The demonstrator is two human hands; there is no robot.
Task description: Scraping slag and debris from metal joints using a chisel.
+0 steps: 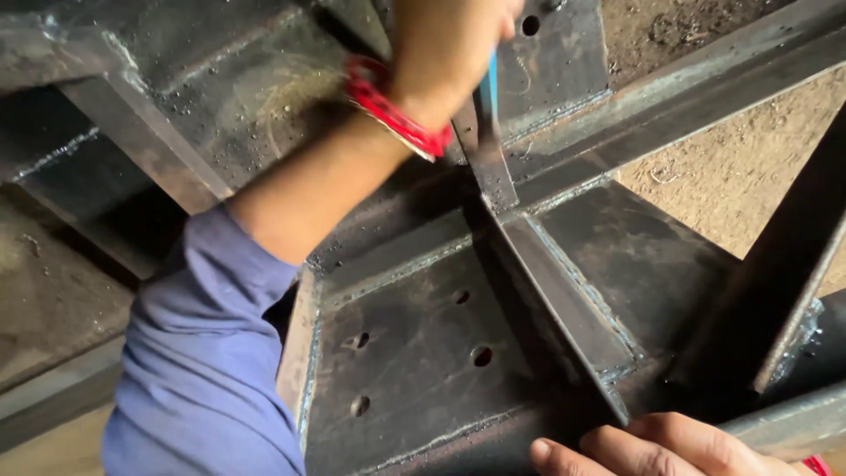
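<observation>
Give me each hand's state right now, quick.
Left hand: closed around a tool with a blue handle, over the welded steel frame.
Right hand: fingers resting on the frame's lower edge; grip cannot be told.

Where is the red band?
In the head view, the red band sits up top, left of centre, around the wrist of the left hand, just above the blue sleeve and beside the dark steel frame.

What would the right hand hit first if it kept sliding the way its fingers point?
The right hand points left along the frame's lower edge; next in line looks like the drilled steel plate, though depth is unclear.
</observation>
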